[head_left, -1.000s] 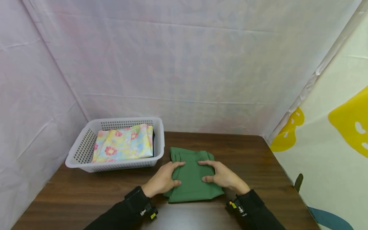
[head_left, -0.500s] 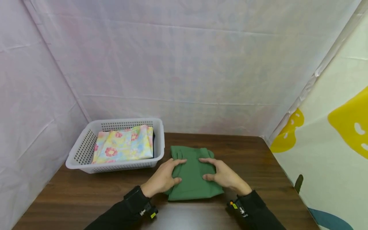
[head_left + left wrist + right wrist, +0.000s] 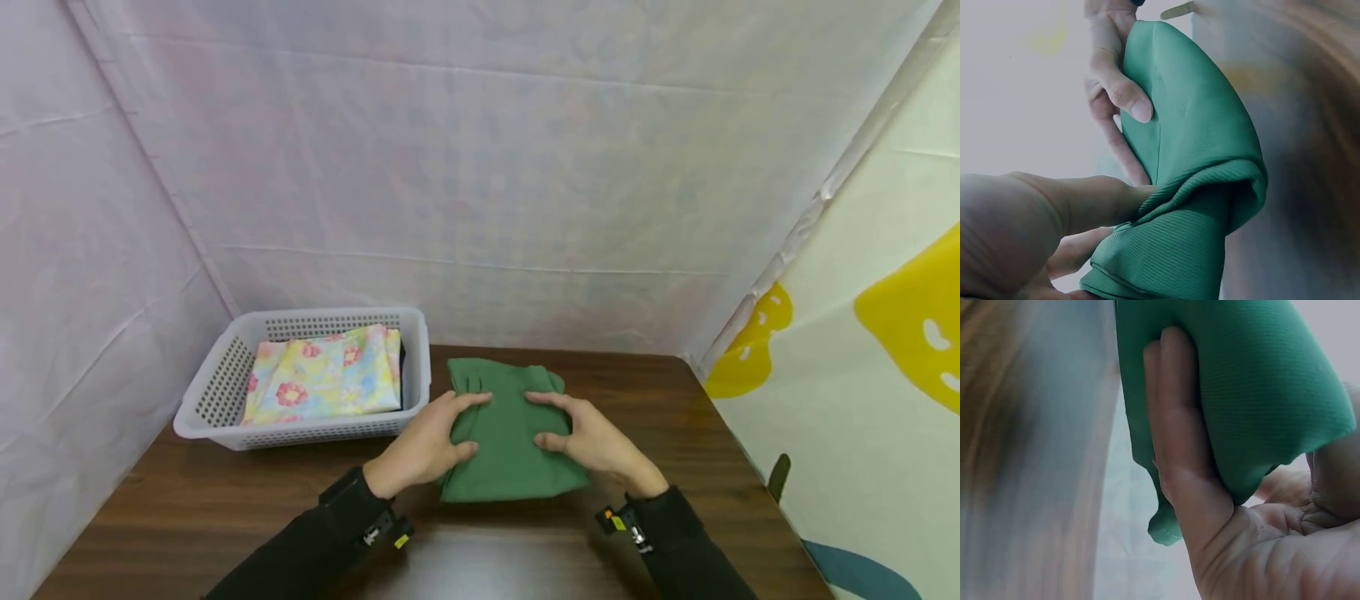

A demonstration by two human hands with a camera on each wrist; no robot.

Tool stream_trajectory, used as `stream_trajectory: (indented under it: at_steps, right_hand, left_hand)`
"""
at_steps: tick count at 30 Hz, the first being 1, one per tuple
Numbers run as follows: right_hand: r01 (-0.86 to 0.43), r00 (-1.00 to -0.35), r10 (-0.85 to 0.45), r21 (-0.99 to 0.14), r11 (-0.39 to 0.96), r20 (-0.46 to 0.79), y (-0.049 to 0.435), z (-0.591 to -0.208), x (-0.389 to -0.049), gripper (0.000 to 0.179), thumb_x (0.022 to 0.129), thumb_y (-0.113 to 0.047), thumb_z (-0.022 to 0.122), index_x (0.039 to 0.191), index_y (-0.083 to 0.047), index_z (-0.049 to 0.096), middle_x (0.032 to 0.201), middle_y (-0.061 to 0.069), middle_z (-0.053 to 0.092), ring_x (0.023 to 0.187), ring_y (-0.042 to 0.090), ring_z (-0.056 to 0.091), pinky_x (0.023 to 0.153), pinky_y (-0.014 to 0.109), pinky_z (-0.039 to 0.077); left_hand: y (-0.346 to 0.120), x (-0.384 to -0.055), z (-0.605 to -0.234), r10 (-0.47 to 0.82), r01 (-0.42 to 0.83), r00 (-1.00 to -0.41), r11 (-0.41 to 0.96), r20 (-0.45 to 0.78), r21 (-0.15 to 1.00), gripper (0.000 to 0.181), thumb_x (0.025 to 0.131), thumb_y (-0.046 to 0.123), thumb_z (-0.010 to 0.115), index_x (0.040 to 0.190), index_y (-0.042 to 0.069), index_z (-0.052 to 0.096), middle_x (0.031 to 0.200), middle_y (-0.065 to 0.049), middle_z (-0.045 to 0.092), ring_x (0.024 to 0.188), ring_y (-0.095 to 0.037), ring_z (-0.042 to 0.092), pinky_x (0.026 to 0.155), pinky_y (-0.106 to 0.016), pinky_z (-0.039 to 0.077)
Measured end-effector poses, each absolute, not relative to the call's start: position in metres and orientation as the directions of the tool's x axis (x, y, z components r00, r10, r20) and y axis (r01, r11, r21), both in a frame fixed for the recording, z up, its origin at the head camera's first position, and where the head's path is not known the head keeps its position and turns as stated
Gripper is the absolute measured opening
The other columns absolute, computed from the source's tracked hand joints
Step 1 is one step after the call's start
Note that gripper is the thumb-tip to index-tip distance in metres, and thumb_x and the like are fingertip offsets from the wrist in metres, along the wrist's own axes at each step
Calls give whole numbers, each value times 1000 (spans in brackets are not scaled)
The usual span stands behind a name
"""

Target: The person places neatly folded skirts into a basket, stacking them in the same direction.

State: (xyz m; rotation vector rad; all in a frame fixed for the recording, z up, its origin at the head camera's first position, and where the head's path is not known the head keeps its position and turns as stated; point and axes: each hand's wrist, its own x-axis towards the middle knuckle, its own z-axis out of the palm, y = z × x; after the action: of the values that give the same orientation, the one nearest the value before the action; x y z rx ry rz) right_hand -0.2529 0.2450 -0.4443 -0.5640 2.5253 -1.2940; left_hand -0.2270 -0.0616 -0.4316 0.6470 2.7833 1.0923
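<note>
A folded green cloth [image 3: 510, 450] is held between both hands, raised over the table. My left hand [image 3: 426, 442] grips its left side, thumb on top. On the opposite side my right hand [image 3: 596, 442] holds the cloth the same way. The left wrist view shows the left thumb [image 3: 1085, 200] pressing into the layered folds of the cloth [image 3: 1191, 119]. Fingers [image 3: 1179, 419] of the right hand lie under the cloth in the right wrist view, with the table surface seen apart from it.
A white perforated basket [image 3: 303, 440] stands to the left on the brown wooden table [image 3: 637, 392]. In it lies a folded floral cloth [image 3: 322, 375] over something dark. White fabric walls [image 3: 465, 167] close off the back and left; a yellow-patterned sheet [image 3: 847, 450] hangs at right.
Both hands have lifted the green cloth and moved it slightly away from the table's near side. The basket stays in place.
</note>
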Motion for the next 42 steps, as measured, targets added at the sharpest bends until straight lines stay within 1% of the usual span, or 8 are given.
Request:
stream_trajectory:
  at_steps: [11, 16, 20, 23, 25, 32, 35, 42]
  right_hand:
    - [-288, -885, -466, -800, 527, 12, 234, -416, -265, 68, 113, -22, 80, 176, -19, 53, 168, 27, 61, 125, 30, 79, 100, 43, 67]
    - [-294, -886, -464, -802, 521, 23, 225, -404, -274, 67, 114, -20, 78, 176, -21, 53, 170, 26, 59, 121, 26, 80, 96, 42, 66]
    - [-283, -879, -477, -826, 488, 20, 215, -396, -281, 66, 116, -17, 74, 177, -22, 52, 166, 26, 61, 95, 23, 82, 87, 41, 66]
    - [-261, -881, -472, -841, 475, 7, 205, -391, -285, 65, 117, -17, 71, 177, -26, 51, 169, 23, 60, 74, 22, 76, 81, 39, 62]
    - [-245, -884, -467, -849, 468, -2, 197, -388, -288, 64, 117, -16, 69, 177, -29, 51, 173, 22, 56, 71, 22, 73, 80, 38, 60]
    - [-224, -885, -465, -872, 435, -5, 172, -383, -303, 65, 117, -15, 69, 177, -33, 51, 178, 19, 51, 77, 22, 75, 80, 38, 59]
    - [-239, -883, -469, -869, 432, 9, 161, -382, -310, 65, 116, -14, 69, 177, -32, 52, 180, 17, 50, 88, 21, 77, 84, 37, 58]
    - [-291, -868, -494, -851, 437, 43, 128, -380, -325, 65, 117, -15, 70, 177, -27, 51, 178, 17, 53, 100, 21, 78, 86, 38, 60]
  left_hand:
    - [-77, -234, -405, 385, 349, -917, 642, 106, 682, 76, 109, 11, 85, 176, 24, 53, 156, -21, 64, 136, -41, 71, 108, -58, 64]
    - [-88, -240, -395, 386, 369, -913, 645, 131, 669, 78, 110, 13, 83, 179, 25, 49, 169, -23, 58, 149, -47, 65, 119, -63, 60]
    - [-98, -245, -387, 377, 367, -916, 645, 139, 670, 77, 112, 14, 81, 180, 23, 47, 179, -24, 50, 156, -51, 60, 123, -65, 57]
    - [-105, -250, -382, 361, 363, -921, 649, 149, 669, 73, 113, 13, 79, 179, 21, 49, 178, -26, 50, 153, -53, 62, 117, -65, 61]
    - [-111, -253, -379, 349, 358, -925, 655, 154, 665, 71, 113, 12, 78, 178, 20, 50, 179, -28, 49, 152, -54, 62, 115, -65, 62]
    - [-133, -262, -372, 304, 315, -943, 688, 135, 653, 71, 115, 12, 75, 180, 21, 47, 183, -28, 44, 153, -57, 60, 113, -64, 63]
    - [-142, -264, -368, 285, 303, -949, 700, 136, 647, 70, 115, 12, 74, 180, 20, 47, 182, -31, 42, 152, -59, 60, 108, -64, 65]
    - [-166, -268, -362, 247, 284, -958, 733, 147, 618, 70, 115, 10, 73, 180, 16, 46, 181, -34, 43, 152, -62, 57, 110, -68, 62]
